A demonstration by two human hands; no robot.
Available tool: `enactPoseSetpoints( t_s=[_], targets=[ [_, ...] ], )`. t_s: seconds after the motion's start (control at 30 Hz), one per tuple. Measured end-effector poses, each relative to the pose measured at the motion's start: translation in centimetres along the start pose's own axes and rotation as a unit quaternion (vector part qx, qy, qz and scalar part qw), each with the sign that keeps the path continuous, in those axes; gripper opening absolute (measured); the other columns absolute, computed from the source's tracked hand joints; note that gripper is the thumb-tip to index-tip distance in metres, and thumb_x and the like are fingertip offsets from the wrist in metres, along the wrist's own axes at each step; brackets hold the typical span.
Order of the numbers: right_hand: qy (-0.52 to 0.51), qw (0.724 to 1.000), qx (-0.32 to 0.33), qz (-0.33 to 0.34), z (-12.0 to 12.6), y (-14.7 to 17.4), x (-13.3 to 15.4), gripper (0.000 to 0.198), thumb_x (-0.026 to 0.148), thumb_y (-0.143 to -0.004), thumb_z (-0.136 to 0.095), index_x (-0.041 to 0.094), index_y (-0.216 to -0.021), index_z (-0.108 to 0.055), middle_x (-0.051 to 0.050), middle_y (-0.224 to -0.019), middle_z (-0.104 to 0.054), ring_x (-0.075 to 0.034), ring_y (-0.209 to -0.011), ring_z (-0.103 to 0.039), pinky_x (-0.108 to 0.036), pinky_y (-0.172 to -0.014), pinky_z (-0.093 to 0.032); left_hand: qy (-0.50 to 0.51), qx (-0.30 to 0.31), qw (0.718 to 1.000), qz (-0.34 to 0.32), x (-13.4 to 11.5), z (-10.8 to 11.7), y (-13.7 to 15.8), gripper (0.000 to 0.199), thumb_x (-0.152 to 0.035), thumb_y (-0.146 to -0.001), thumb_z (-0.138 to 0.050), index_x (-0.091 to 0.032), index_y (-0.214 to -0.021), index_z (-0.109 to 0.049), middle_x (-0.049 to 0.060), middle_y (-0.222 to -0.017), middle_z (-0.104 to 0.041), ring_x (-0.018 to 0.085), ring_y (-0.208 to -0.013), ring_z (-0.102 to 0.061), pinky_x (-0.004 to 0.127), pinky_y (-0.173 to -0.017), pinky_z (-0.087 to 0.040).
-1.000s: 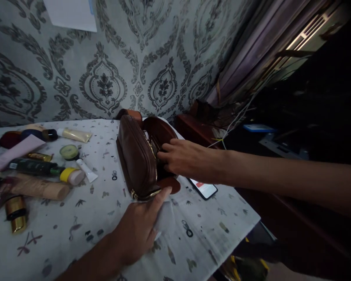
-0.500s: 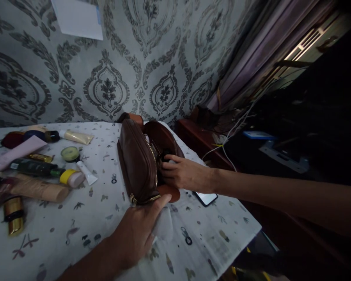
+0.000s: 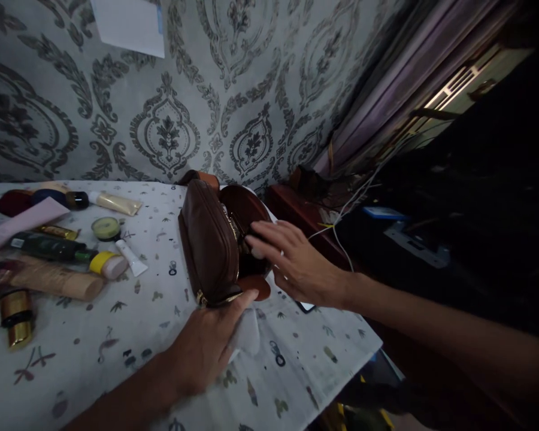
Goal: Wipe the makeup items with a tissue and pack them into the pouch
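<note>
A brown leather bag (image 3: 206, 245) lies on the patterned cloth with its gold zipper undone and its mouth gaping to the right. My left hand (image 3: 206, 341) holds the bag's near edge, its thumb by the zipper end; the other fingers are partly hidden. Beneath that hand is a crumpled white piece (image 3: 248, 335), perhaps tissue. My right hand (image 3: 299, 263) is at the mouth of the bag, fingers stretched out and apart, fingertips over the dark inside. What lies within is too dark to make out. A phone (image 3: 305, 306) shows partly below my right hand.
On the left lie several cosmetics: a dark green bottle (image 3: 49, 246), a beige tube (image 3: 67, 280), a gold-and-black bottle (image 3: 17, 317), a round green jar (image 3: 106, 228) and a small white tube (image 3: 132, 258). White cables (image 3: 341, 224) hang beyond the table's right edge.
My right hand has drawn up and back from inside the bag, its fingers straightening. The left hand stays on the bag's edge. The view has shifted slightly.
</note>
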State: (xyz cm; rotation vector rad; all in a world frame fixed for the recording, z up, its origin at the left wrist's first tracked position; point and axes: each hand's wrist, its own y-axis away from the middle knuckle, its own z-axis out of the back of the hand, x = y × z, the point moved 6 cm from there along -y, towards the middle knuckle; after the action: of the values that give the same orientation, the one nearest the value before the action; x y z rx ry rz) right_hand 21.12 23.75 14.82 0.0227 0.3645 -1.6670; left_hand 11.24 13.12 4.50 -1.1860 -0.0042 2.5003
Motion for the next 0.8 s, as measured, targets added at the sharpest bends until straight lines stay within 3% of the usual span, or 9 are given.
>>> enactPoseSetpoints(
  t_s=[0.1,0.17,0.23,0.37,0.53,0.67,0.8],
  targets=[
    [-0.088,0.964,-0.132,-0.212,-0.3,1.1,-1.5,0.084,0.036,-0.089,-0.059,0.017,-0.155,-0.012,-0.022,-0.153,-0.033,-0.035,-0.142,-0.033,-0.057,-0.111,-0.034,-0.009,0.005,1.0,0.012,0.0,-0.1,-0.1,0.091,-0.002,-0.07,-0.047,-0.028,-0.151,-0.014,0.012,-0.142,-0.056,0.03,-0.118,-0.062,0.048,-0.096,-0.051],
    [-0.162,0.922,-0.155,-0.317,-2.2,1.3,-2.1,0.1,0.046,-0.081,-0.069,0.016,-0.155,-0.01,-0.023,-0.151,-0.034,-0.037,-0.14,-0.036,-0.057,-0.111,-0.036,-0.013,0.01,1.0,0.026,-0.1,0.0,-0.1,0.091,-0.001,-0.069,-0.047,-0.027,-0.15,-0.015,0.012,-0.142,-0.056,0.031,-0.12,-0.061,0.048,-0.097,-0.05],
    [-0.209,0.886,-0.166,-0.38,-4.0,1.0,-2.3,0.105,0.047,-0.075,-0.075,0.015,-0.154,-0.013,-0.024,-0.151,-0.034,-0.037,-0.14,-0.036,-0.056,-0.113,-0.034,-0.017,0.016,0.999,0.037,-0.3,0.1,-0.1,0.089,-0.001,-0.069,-0.047,-0.025,-0.149,-0.017,0.012,-0.141,-0.057,0.031,-0.123,-0.059,0.047,-0.097,-0.05],
    [-0.21,0.855,-0.215,-0.422,-5.4,0.3,-2.2,0.09,0.031,-0.077,-0.071,0.015,-0.151,-0.021,-0.022,-0.152,-0.035,-0.033,-0.141,-0.037,-0.052,-0.115,-0.033,-0.023,0.025,0.998,0.044,-0.7,0.5,-0.1,0.089,0.0,-0.068,-0.047,-0.025,-0.149,-0.019,0.012,-0.139,-0.058,0.03,-0.126,-0.057,0.046,-0.099,-0.049],
    [-0.208,0.854,-0.241,-0.411,-5.4,0.0,-2.1,0.08,0.015,-0.078,-0.058,0.02,-0.15,-0.023,-0.016,-0.152,-0.04,-0.027,-0.138,-0.043,-0.046,-0.114,-0.037,-0.024,0.039,0.997,0.061,-0.5,0.5,-0.1,0.088,-0.001,-0.07,-0.047,-0.026,-0.149,-0.019,0.01,-0.136,-0.061,0.029,-0.123,-0.059,0.046,-0.099,-0.05],
    [-0.239,0.841,-0.247,-0.419,-5.6,0.3,-1.9,0.088,0.02,-0.075,-0.064,0.021,-0.151,-0.019,-0.016,-0.153,-0.039,-0.029,-0.137,-0.045,-0.048,-0.112,-0.039,-0.036,0.041,0.996,0.065,-0.4,0.5,-0.1,0.087,-0.001,-0.071,-0.047,-0.029,-0.148,-0.018,0.007,-0.133,-0.063,0.025,-0.122,-0.06,0.042,-0.097,-0.052],
    [-0.295,0.803,-0.233,-0.462,-6.4,1.3,-1.6,0.109,0.03,-0.067,-0.076,0.013,-0.152,-0.011,-0.021,-0.144,-0.046,-0.032,-0.132,-0.049,-0.049,-0.11,-0.041,-0.048,0.041,0.996,0.063,-0.1,0.3,-0.1,0.087,-0.002,-0.07,-0.048,-0.028,-0.148,-0.018,0.008,-0.131,-0.064,0.026,-0.119,-0.062,0.044,-0.097,-0.052]
  ],
)
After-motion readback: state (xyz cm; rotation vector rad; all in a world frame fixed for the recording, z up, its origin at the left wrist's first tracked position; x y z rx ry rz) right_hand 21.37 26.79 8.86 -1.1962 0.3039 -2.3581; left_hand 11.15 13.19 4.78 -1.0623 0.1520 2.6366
